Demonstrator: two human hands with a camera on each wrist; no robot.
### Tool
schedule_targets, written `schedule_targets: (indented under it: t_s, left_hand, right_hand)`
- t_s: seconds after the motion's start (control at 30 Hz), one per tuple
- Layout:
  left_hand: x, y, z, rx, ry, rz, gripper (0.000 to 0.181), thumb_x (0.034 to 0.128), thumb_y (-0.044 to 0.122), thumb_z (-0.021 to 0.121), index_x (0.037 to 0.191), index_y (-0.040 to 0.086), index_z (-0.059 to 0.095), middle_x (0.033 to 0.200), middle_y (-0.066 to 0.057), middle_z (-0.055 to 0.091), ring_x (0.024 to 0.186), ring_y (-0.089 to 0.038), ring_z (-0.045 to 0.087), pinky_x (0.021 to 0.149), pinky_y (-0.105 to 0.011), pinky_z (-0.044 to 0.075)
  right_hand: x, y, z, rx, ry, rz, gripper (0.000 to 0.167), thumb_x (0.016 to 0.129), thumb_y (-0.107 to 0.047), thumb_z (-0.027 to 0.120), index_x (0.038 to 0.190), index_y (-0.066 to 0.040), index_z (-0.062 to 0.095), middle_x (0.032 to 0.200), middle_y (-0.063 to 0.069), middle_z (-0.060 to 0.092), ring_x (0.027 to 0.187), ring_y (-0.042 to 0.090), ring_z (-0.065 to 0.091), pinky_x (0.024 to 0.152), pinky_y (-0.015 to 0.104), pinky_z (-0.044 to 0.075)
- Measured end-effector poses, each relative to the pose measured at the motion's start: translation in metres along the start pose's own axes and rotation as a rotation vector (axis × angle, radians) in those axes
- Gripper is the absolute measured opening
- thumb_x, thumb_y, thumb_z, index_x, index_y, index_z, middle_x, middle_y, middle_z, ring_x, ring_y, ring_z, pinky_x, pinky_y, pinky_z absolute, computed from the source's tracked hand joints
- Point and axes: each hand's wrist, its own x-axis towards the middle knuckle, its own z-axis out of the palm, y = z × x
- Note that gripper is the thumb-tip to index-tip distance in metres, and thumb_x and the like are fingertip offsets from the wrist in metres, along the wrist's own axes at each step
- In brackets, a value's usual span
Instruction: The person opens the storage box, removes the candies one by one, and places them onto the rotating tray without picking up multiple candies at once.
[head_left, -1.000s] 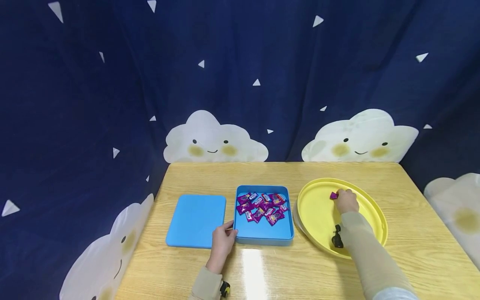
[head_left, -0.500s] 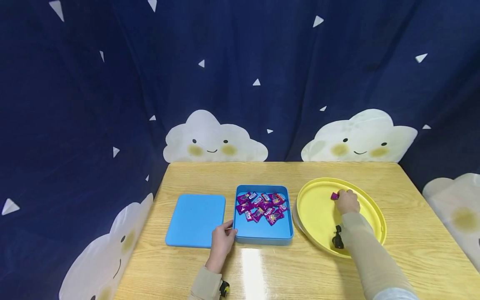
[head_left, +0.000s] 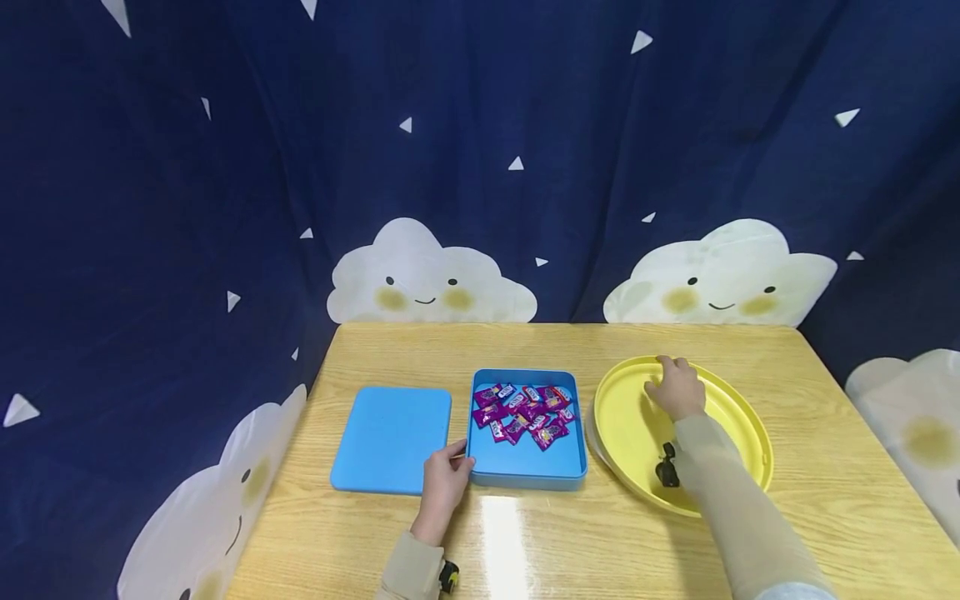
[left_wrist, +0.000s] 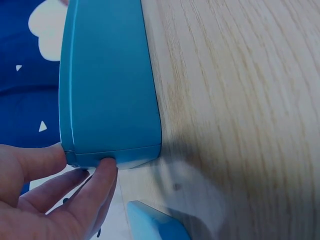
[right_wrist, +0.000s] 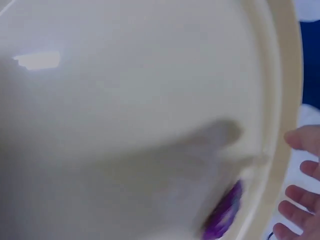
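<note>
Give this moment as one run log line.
left hand: holds box; right hand: empty, over tray; candies: in box; one candy: in tray

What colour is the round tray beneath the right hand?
Yellow: the round tray shows best in the head view.

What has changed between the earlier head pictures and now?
The right hand moved slightly forward and left over the yellow tray. Its fingers pinched a purple packet before; now they are spread and hold none, and a purple packet shows inside the tray in the right wrist view. Unchanged: the left hand holding the blue box, the packets in it and the blue lid.
</note>
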Motion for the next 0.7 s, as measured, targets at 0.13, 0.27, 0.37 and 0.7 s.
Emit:
schedule_targets:
  t_s: [0.13, 0.27, 0.37, 0.7]
  left_hand:
    - [0.0, 0.0, 0.0, -0.003, -0.004, -0.003, 0.034, 0.0838, -0.004, 0.061, 0.116, -0.013, 0.056, 0.107, -0.026, 0.061, 0.086, -0.028, 0.064, 0.067, -0.029, 0.055]
    - [0.0, 0.001, 0.0, -0.003, -0.003, -0.006, 0.034, 0.0839, -0.004, 0.06, 0.116, -0.012, 0.057, 0.107, -0.025, 0.061, 0.086, -0.028, 0.064, 0.066, -0.029, 0.055]
    - [0.0, 0.001, 0.0, -0.002, -0.003, -0.009, 0.034, 0.084, -0.003, 0.061, 0.116, -0.012, 0.057, 0.108, -0.025, 0.061, 0.086, -0.027, 0.064, 0.067, -0.028, 0.054]
    - [0.0, 0.001, 0.0, 0.001, -0.005, -0.002, 0.034, 0.0839, -0.003, 0.061, 0.116, -0.012, 0.056, 0.108, -0.026, 0.061, 0.086, -0.028, 0.064, 0.067, -0.028, 0.055]
  right_hand:
    - [0.008, -0.017, 0.002, 0.026, 0.076, -0.119, 0.057, 0.08, -0.018, 0.062, 0.128, 0.006, 0.043, 0.121, 0.036, 0.041, 0.105, 0.052, 0.043, 0.08, 0.061, 0.041]
    - [0.014, -0.039, 0.005, 0.062, 0.111, -0.239, 0.058, 0.079, -0.016, 0.066, 0.129, 0.005, 0.044, 0.122, 0.033, 0.043, 0.11, 0.049, 0.042, 0.089, 0.059, 0.037]
    - [0.017, -0.054, 0.008, 0.083, 0.103, -0.311, 0.059, 0.079, -0.015, 0.067, 0.13, 0.004, 0.043, 0.125, 0.031, 0.042, 0.113, 0.047, 0.041, 0.094, 0.058, 0.035]
    - [0.014, -0.102, 0.017, 0.098, -0.052, -0.381, 0.061, 0.082, -0.016, 0.068, 0.135, -0.002, 0.04, 0.135, 0.027, 0.036, 0.122, 0.044, 0.036, 0.099, 0.056, 0.033]
